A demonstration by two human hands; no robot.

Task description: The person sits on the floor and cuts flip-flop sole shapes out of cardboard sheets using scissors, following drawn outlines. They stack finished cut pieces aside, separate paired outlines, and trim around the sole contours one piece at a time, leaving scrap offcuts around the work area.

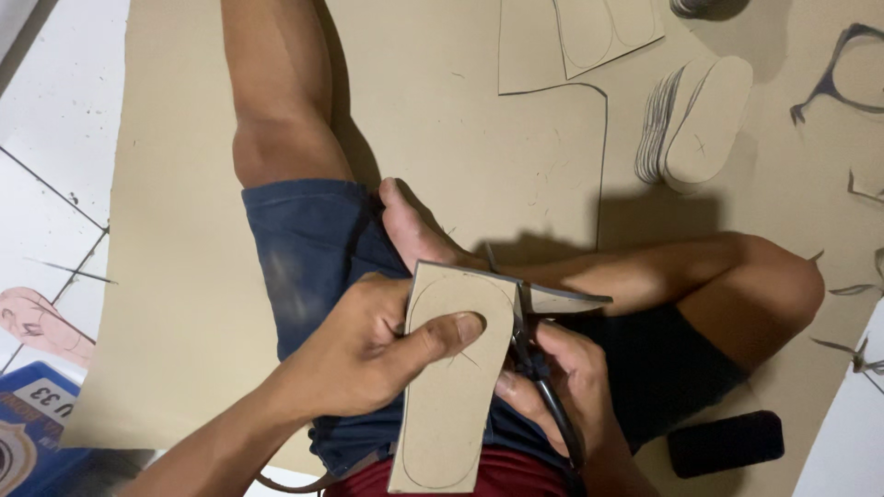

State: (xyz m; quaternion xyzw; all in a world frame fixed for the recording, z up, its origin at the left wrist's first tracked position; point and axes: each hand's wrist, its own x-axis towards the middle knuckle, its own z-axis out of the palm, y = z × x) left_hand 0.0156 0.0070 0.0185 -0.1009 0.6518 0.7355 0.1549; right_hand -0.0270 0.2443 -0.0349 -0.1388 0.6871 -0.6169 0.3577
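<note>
Currently: cardboard piece point(451, 387) with a pencilled sole outline, held over the lap, long axis running near-vertical in view, toe end away from the body.

Left hand point(368, 354) clamped on cardboard piece from its left edge, thumb point(442, 333) flat across the face, remaining fingers behind and hidden.

Right hand point(562, 391) just right of cardboard piece, fingers wrapped closed round dark-handled scissors point(539, 368). Blades up at the right edge near the toe curve; blade gap not readable. Offcut flap point(566, 298) sticking out right of the cardboard piece at the cut line.

Key relation: outline lies left of the blades, so cut edge sits on the right-hand side; right hand nearer the cut, left hand nearer the body of the piece.

Around: stack of cut soles point(695, 124) well up-right of cardboard piece, large cardboard sheet point(442, 110) under the legs beyond it, black rectangular object point(726, 444) lower right, near the knee.
</note>
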